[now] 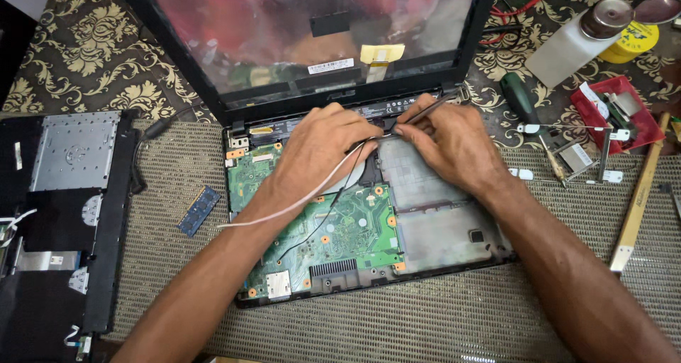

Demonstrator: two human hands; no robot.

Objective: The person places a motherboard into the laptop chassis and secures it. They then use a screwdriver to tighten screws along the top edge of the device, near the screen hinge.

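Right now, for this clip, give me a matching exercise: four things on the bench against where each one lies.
Things:
1. memory stick
2. red tray
3. white bottle
4. green circuit board

Places:
A. inside the opened laptop base
B. on the woven mat, left of the laptop
C. far right, holding small parts
D. top right, beside a yellow tin

Pairs: 1-B, 2-C, 3-D, 4-A
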